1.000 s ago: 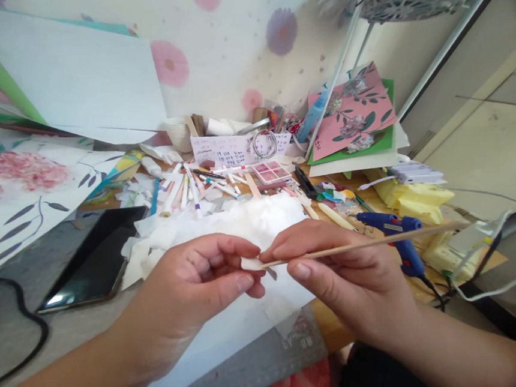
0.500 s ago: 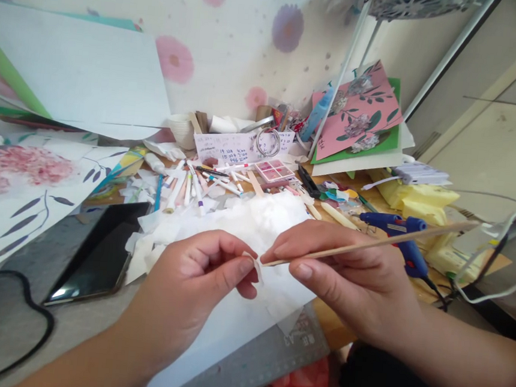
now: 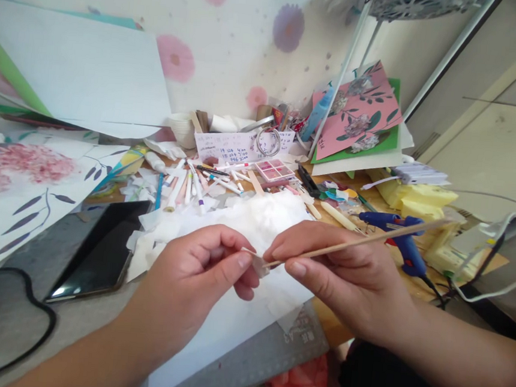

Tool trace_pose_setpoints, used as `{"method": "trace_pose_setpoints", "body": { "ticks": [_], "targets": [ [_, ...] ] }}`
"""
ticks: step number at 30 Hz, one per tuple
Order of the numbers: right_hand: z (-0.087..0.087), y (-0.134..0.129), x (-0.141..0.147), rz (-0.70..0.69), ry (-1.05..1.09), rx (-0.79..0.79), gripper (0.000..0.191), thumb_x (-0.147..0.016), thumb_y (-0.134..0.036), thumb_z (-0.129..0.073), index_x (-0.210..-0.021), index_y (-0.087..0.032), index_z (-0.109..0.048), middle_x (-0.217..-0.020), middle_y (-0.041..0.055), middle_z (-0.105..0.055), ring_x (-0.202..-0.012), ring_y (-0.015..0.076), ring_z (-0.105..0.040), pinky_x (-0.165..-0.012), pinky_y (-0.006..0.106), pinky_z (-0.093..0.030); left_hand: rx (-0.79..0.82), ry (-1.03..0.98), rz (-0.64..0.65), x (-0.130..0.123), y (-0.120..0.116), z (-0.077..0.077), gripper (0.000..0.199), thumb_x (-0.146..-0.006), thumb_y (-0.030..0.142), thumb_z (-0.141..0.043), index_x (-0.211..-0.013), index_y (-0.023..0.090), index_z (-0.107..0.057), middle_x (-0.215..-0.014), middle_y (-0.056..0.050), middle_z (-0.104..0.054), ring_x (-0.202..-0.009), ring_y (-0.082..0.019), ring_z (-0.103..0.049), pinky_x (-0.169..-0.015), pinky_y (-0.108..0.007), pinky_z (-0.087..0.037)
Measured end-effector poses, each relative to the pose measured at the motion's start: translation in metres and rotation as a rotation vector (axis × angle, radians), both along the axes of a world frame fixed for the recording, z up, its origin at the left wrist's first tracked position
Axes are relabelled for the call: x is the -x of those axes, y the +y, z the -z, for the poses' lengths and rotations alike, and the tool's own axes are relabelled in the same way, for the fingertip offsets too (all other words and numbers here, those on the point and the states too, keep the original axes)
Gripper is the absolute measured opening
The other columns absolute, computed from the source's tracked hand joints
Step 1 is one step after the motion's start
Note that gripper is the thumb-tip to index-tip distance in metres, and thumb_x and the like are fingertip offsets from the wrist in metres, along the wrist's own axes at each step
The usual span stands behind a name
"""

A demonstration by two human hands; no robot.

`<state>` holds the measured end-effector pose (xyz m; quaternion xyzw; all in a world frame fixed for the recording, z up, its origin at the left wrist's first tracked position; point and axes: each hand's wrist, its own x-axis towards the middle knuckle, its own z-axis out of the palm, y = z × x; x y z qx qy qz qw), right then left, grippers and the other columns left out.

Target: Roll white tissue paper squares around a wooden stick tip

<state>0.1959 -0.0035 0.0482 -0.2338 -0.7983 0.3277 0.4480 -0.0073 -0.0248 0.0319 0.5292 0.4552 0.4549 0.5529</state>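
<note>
Between the thumb and fingers of my left hand (image 3: 207,279) is pinched a small pale piece of paper (image 3: 259,265). My right hand (image 3: 345,279) grips a thin wooden stick (image 3: 366,240), which slants up to the right past my knuckles. The stick's lower tip meets the paper piece, close to my right index fingertip. Both hands are held above a white sheet of paper (image 3: 212,346). Just behind them lies a heap of white tissue or cotton (image 3: 269,211).
A dark phone (image 3: 99,252) lies at the left beside a flower picture (image 3: 36,198). Pens and markers (image 3: 190,187) are strewn at the back near a pink palette (image 3: 273,170). A blue glue gun (image 3: 409,243) lies at the right. A grey cutting mat (image 3: 266,354) is under the sheet.
The small paper piece has turned so more of its face shows at the stick's tip. The stick's far end has dipped and shifted slightly left. Both hands stay almost in place.
</note>
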Motion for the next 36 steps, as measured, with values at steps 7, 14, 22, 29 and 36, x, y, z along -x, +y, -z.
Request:
{"method": "trace_pose_setpoints", "body": {
  "ticks": [7,14,22,29,36],
  "targets": [
    [0.0,0.001,-0.003,-0.038,-0.003,0.033,0.008,-0.091,-0.014,-0.064,-0.093,-0.016,-0.071,-0.086,0.0064,-0.075,-0.082,0.0158,-0.072,-0.075,0.027,-0.059,0.208,-0.185,0.219,0.004,-0.001,0.003,0.013,-0.093,0.029,-0.063,-0.086,0.021,-0.07,-0.066,0.003,-0.074,-0.056,-0.01,-0.067,-0.057,-0.021,-0.051],
    [0.0,0.005,-0.009,-0.079,0.025,0.128,0.007,-0.09,-0.016,-0.066,-0.092,-0.016,-0.074,-0.086,0.0065,-0.075,-0.08,0.0146,-0.071,-0.071,0.024,-0.058,0.215,-0.186,0.236,0.004,-0.001,0.002,0.02,-0.094,0.031,-0.064,-0.077,0.02,-0.066,-0.071,0.003,-0.076,-0.063,-0.01,-0.068,-0.065,-0.021,-0.051],
    [-0.003,0.006,-0.01,-0.125,0.157,0.231,0.009,-0.09,-0.015,-0.068,-0.093,-0.017,-0.076,-0.083,0.0036,-0.075,-0.084,0.0126,-0.071,-0.079,0.022,-0.058,0.086,-0.057,0.182,0.004,-0.004,0.003,0.013,-0.089,0.022,-0.068,-0.077,0.024,-0.071,-0.069,0.005,-0.075,-0.067,-0.011,-0.069,-0.067,-0.021,-0.052],
    [-0.003,0.004,-0.009,-0.154,0.104,0.228,0.009,-0.091,-0.015,-0.067,-0.095,-0.016,-0.075,-0.083,0.0042,-0.075,-0.084,0.0125,-0.072,-0.078,0.021,-0.058,0.079,0.001,0.168,0.001,-0.002,-0.002,0.016,-0.087,0.019,-0.069,-0.071,0.022,-0.069,-0.065,0.004,-0.075,-0.063,-0.011,-0.07,-0.065,-0.019,-0.053],
    [-0.004,0.002,-0.008,-0.167,0.129,0.24,0.01,-0.091,-0.014,-0.066,-0.096,-0.016,-0.074,-0.081,0.0044,-0.074,-0.078,0.013,-0.073,-0.074,0.021,-0.06,0.09,-0.014,0.199,0.0,-0.003,-0.004,0.017,-0.087,0.019,-0.069,-0.071,0.022,-0.069,-0.065,0.004,-0.075,-0.063,-0.012,-0.07,-0.066,-0.021,-0.053]
  ]
}}
